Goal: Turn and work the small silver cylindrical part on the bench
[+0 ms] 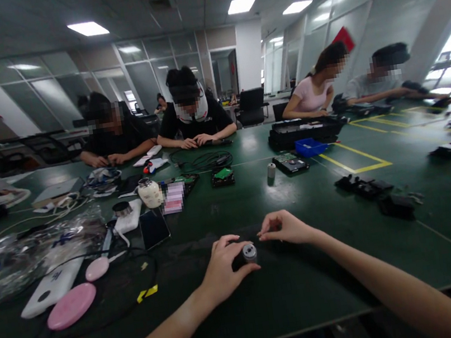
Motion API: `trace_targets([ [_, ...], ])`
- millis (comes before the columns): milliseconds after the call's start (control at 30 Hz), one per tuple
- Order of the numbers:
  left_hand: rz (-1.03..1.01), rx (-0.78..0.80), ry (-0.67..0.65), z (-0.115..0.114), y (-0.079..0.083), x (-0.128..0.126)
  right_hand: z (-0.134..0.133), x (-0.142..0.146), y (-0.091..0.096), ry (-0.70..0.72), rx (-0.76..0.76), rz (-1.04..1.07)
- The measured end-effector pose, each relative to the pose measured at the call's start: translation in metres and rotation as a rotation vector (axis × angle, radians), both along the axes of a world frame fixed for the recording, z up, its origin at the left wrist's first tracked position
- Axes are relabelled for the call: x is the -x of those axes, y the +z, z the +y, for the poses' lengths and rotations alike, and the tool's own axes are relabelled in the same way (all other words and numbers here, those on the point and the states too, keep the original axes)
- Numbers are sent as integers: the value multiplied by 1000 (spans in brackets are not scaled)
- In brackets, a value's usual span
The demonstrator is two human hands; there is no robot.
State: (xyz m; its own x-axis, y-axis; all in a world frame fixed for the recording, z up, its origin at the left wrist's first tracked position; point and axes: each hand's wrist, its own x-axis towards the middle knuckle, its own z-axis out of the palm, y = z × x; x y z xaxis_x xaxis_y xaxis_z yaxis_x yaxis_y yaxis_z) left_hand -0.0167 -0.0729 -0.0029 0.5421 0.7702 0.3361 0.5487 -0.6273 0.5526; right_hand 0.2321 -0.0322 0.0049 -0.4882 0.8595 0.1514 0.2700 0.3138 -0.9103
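Note:
My left hand (224, 268) is closed around a small dark device with a round silver metal part (249, 252) on top, resting on the green table (294, 288) in front of me. My right hand (284, 228) hovers just right of it, fingers curled and pinched near the device's far edge. Whether the right fingers touch the device is unclear.
At left lie a pink disc (71, 305), a white flat device (52, 286), cables, plastic bags (22, 256), a phone (154, 228) and a white jar (150, 193). Black parts (363, 185), a blue bin (310, 147) and hard drives lie beyond. Several other people work across the table.

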Motion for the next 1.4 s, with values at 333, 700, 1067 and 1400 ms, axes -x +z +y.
trace_targets([
  [333,-2,2,-19,4,0,2,7,-8,-4,157,12,-136],
  [700,-36,21,-47,6,-4,-1,-39,41,9,-145,-250,204],
  [1067,-69,19,-43,6,-7,-1,-45,46,9,-87,-389,69],
  [1400,-50,38,-31,2,-3,0,-46,45,12,-83,-319,16],
])
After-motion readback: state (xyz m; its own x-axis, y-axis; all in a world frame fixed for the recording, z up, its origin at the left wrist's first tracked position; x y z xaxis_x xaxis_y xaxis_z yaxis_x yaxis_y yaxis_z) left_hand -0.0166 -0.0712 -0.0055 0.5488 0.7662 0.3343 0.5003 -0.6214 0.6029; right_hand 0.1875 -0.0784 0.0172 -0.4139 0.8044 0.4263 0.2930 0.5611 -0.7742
